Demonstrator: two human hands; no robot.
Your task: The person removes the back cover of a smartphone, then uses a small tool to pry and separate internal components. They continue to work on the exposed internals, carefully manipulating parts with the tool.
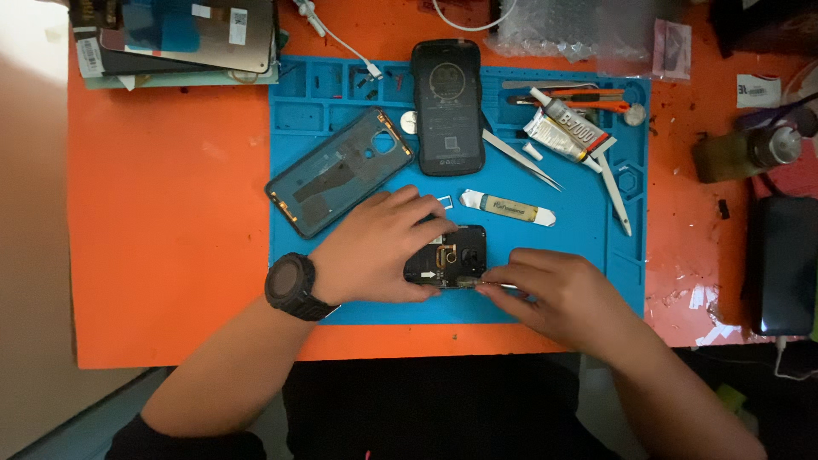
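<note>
1. Opened phone point(446, 255) lay near the front edge of the blue work mat point(341, 85), internals facing up.
2. Left hand point(375, 247) was closed over the phone's left side, pinning it flat.
3. Right hand point(545, 290) pinched a thin metal tool point(490, 284) (most of it hidden under the fingers), its tip at the phone's lower edge.
4. Judged step: prying or freeing a part along that edge.
5. Next move likely calls for a shallow, steady lever while the left hand holds firm.
6. Removed back cover point(336, 170), a second phone point(447, 106), tweezers point(520, 158) and a glue tube point(562, 128) lay behind.
</note>
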